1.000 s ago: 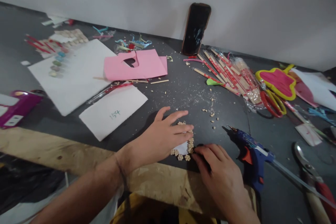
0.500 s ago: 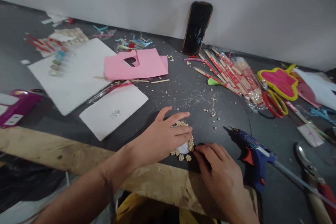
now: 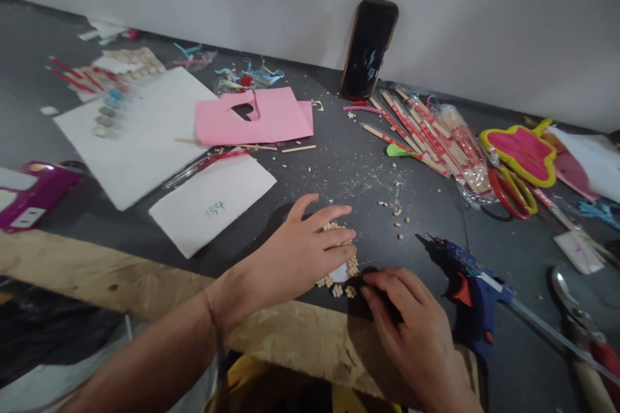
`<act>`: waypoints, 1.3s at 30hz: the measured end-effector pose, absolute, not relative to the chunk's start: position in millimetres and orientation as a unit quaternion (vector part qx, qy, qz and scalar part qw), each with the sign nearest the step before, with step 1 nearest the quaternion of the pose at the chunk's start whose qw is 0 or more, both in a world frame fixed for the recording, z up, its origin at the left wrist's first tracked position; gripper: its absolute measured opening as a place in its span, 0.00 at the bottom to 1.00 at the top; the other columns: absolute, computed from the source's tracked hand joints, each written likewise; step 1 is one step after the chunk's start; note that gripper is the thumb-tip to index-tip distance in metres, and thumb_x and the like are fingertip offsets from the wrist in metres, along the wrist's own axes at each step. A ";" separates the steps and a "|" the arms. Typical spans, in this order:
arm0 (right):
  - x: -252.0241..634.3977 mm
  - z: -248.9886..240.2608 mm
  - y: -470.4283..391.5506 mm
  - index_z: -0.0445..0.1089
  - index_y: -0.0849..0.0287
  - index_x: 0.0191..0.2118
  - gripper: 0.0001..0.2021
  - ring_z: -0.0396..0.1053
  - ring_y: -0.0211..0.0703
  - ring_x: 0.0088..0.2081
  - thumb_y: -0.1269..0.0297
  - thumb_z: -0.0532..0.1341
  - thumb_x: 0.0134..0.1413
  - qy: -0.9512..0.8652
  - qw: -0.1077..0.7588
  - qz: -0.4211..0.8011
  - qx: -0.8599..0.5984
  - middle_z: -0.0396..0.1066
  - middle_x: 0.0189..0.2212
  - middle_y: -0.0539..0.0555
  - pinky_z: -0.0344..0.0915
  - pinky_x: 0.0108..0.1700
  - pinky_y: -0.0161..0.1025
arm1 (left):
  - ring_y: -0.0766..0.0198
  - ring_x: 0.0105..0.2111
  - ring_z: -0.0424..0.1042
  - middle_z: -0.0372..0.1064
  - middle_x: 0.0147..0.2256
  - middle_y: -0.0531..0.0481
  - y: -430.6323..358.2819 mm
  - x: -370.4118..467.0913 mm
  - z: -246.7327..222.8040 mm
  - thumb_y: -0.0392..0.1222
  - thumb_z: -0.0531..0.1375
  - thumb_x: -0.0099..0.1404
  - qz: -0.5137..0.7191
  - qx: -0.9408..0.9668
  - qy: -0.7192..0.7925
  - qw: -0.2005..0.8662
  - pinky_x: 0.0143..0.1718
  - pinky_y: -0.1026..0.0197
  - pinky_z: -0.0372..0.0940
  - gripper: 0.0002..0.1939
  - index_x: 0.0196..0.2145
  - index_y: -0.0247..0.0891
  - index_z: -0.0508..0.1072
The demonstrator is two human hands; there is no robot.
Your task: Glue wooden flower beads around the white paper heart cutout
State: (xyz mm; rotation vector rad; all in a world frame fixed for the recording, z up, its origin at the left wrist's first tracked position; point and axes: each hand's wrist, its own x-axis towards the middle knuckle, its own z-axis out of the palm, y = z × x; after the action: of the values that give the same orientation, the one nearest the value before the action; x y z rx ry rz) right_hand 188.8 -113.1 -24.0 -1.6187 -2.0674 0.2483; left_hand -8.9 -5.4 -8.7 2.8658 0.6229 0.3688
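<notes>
My left hand [image 3: 295, 253] lies with its fingers spread over a ring of small wooden flower-like clusters [image 3: 352, 266], which surrounds a white piece [image 3: 340, 273]. The fingers cover much of the ring's upper left part. Just right of the ring is my right hand [image 3: 411, 319], its thumb and forefinger close together beside the edge of the clusters. Whether anything sits between those fingertips is too dark to make out. Two clusters [image 3: 343, 291] show at the ring's lower edge. Several loose wooden bits [image 3: 398, 212] are scattered above my right hand.
A blue glue gun [image 3: 477, 290] lies right of my right hand, with pliers [image 3: 576, 313] beyond. Wrapped sticks [image 3: 421, 132], scissors [image 3: 513, 192] and a leaning phone [image 3: 369, 48] are behind. Pink paper [image 3: 276, 116] and a white card [image 3: 213, 203] lie left.
My right hand has drawn slightly away from the ring, leaving a small gap. My left hand stays spread over the ring. The whole view has shifted a little.
</notes>
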 end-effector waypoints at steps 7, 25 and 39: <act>186.3 -21.5 -114.5 0.70 0.55 0.38 0.04 0.67 0.42 0.35 0.64 0.60 0.57 -0.779 0.215 0.089 -0.583 0.72 0.33 0.51 0.59 0.37 0.40 | 0.54 0.62 0.50 0.67 0.54 0.53 -6.1 -9.3 -9.8 0.31 0.52 0.66 0.130 0.964 0.199 0.117 0.59 0.40 0.40 0.14 0.46 0.41 0.70; 182.1 -25.0 -110.7 0.72 0.55 0.33 0.05 0.67 0.39 0.31 0.64 0.59 0.58 -0.772 0.229 0.058 -0.589 0.73 0.29 0.50 0.55 0.35 0.38 | 0.53 0.61 0.53 0.66 0.55 0.48 -2.7 -10.3 -11.9 0.28 0.51 0.59 0.124 0.947 0.285 0.083 0.59 0.43 0.43 0.24 0.53 0.38 0.67; 180.2 -23.3 -106.8 0.73 0.55 0.33 0.07 0.68 0.38 0.30 0.65 0.58 0.58 -0.769 0.242 0.043 -0.591 0.74 0.28 0.49 0.56 0.34 0.37 | 0.55 0.60 0.54 0.67 0.53 0.48 -2.4 -11.1 -10.7 0.27 0.51 0.60 0.141 0.931 0.320 0.103 0.59 0.43 0.44 0.23 0.53 0.39 0.67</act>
State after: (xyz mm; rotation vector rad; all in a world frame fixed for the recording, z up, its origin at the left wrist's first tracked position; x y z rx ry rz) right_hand 180.2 -106.8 -23.3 -1.6149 -2.1021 0.1181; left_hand -11.1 -2.4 -10.7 2.7479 0.9437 0.4170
